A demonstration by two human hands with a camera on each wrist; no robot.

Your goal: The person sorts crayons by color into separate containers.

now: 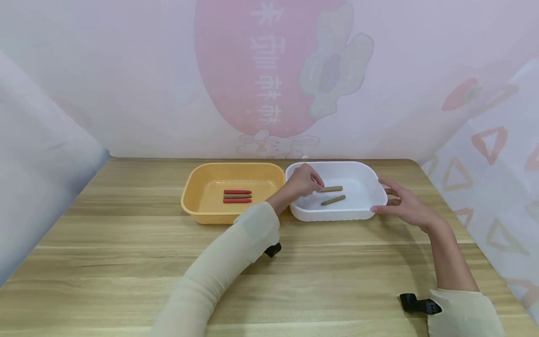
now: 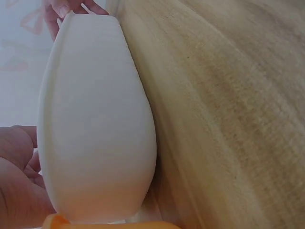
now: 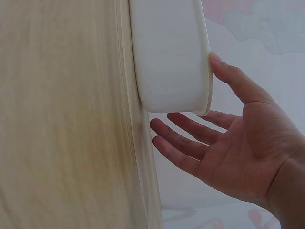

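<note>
Left hand [image 1: 304, 181] pinches a brown stick [image 1: 331, 189] inside white tray [image 1: 337, 215], center frame; second brown stick [image 1: 333, 200] lies there. Right hand [image 1: 405, 204], fingers relaxed open, steadies the tray's rim. Red sticks [image 1: 237, 196] already in orange tray [image 1: 198, 213].

An orange tray [image 1: 189, 196] holds red sticks [image 1: 237, 192]; a white tray [image 1: 337, 214] holds brown sticks [image 1: 333, 200].

wooden table [image 1: 126, 262] | on it: orange tray [image 1: 198, 206], white tray [image 1: 337, 215], side by side
</note>
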